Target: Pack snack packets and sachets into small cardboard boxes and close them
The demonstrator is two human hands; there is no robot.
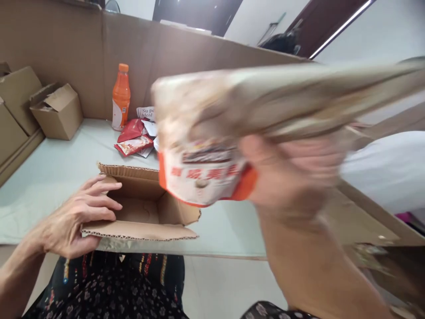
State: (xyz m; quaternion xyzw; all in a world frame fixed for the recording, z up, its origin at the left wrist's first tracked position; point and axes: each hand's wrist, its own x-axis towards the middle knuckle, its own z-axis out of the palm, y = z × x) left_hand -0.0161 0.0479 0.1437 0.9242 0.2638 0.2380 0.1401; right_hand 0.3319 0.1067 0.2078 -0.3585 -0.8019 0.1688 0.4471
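Held up at the right, my right hand (292, 177) is closed around a large plastic food packet (202, 173) with a white and orange label. The packet is smeared by motion, and its long clear wrapping trails off toward the right edge. Lower left, an open cardboard box (142, 230) stands on the table with its flaps spread and its bottom bare. My left hand (83, 212) grips the box's left side, fingers over the rim and thumb at the near flap.
Behind the box lie several small red and white sachets (133, 145) beside an orange drink bottle (121, 97). Smaller cartons (58, 113) stand at the left. A tall cardboard wall (133, 44) borders the pale table (83, 141) at the back. White fabric (388, 173) shows at the right.
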